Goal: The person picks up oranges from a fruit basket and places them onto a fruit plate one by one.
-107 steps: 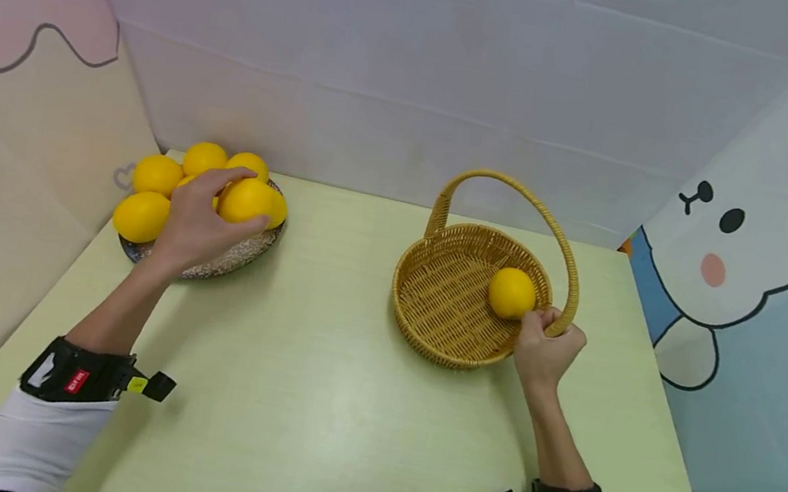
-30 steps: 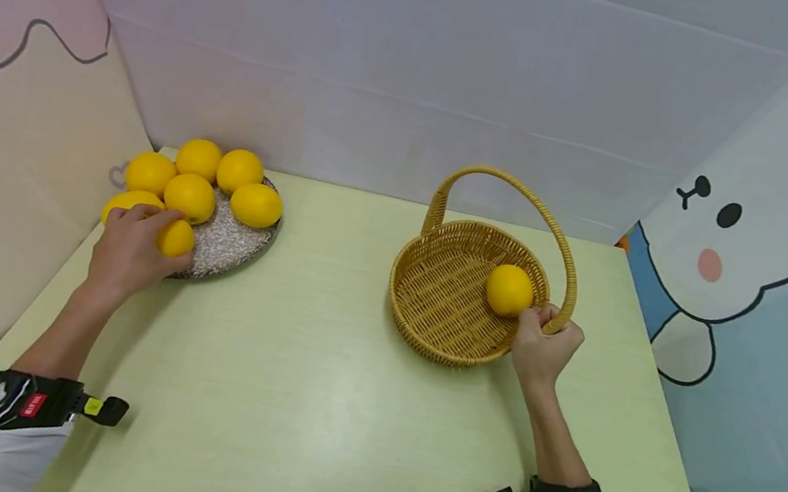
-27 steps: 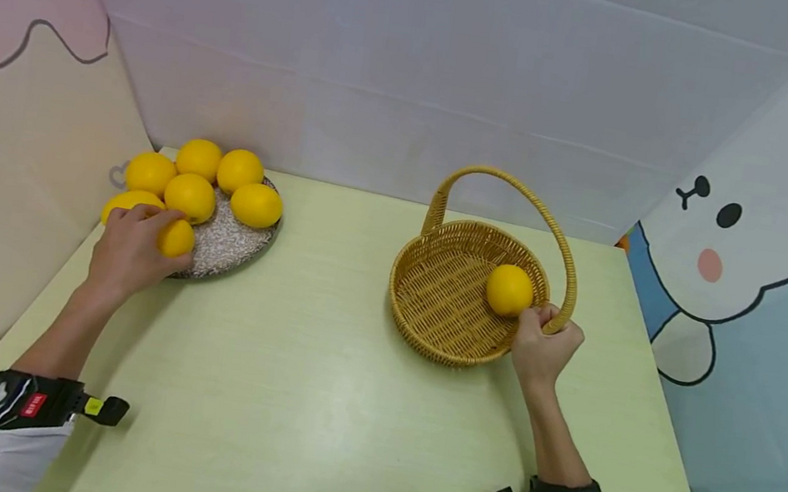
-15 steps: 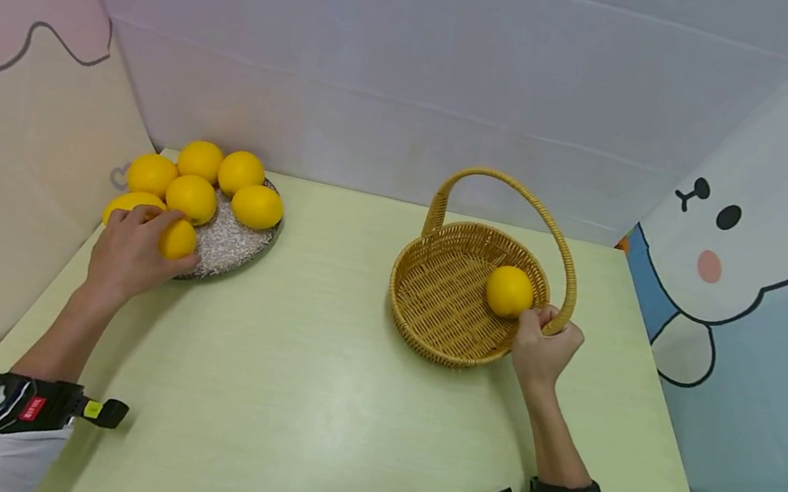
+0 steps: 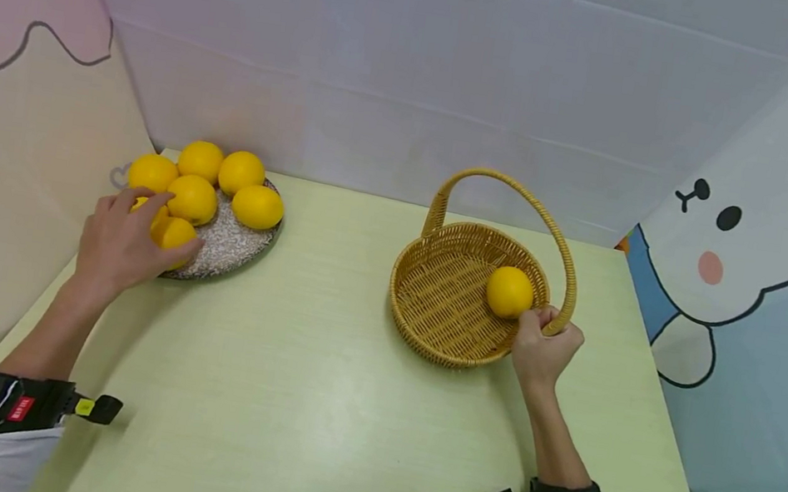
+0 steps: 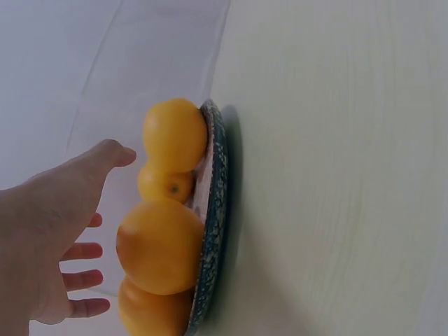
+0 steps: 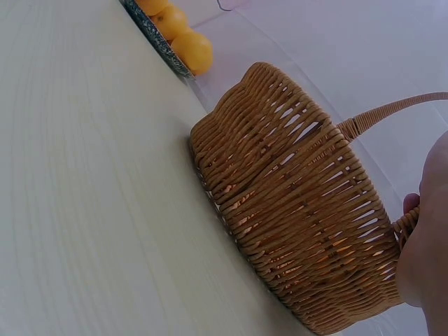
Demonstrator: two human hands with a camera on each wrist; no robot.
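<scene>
At the left, my left hand (image 5: pixel 118 245) hovers over the near left side of a speckled plate (image 5: pixel 227 246) piled with several oranges (image 5: pixel 192 199). Its thumb and fingers are spread around the nearest orange (image 5: pixel 175 233) without gripping it. The left wrist view shows the left hand (image 6: pixel 49 217) apart from the fruit, fingers loosely bent. My right hand (image 5: pixel 546 347) grips the near base of the handle (image 5: pixel 505 179) of a round wicker basket (image 5: pixel 440 294). One orange (image 5: pixel 510 292) lies inside the basket, near the right hand. Part of another orange is hidden behind the left fingers.
Basket and plate stand on a pale green table (image 5: pixel 326 405), with bare tabletop between them. A whitish wall (image 5: pixel 389 69) rises right behind both. Printed side panels (image 5: pixel 779 250) border the table to the left and right.
My left hand carried an orange from the plate's right part to its near left edge. It has now loosened from that orange and shifted slightly left. The right hand keeps its grip.
</scene>
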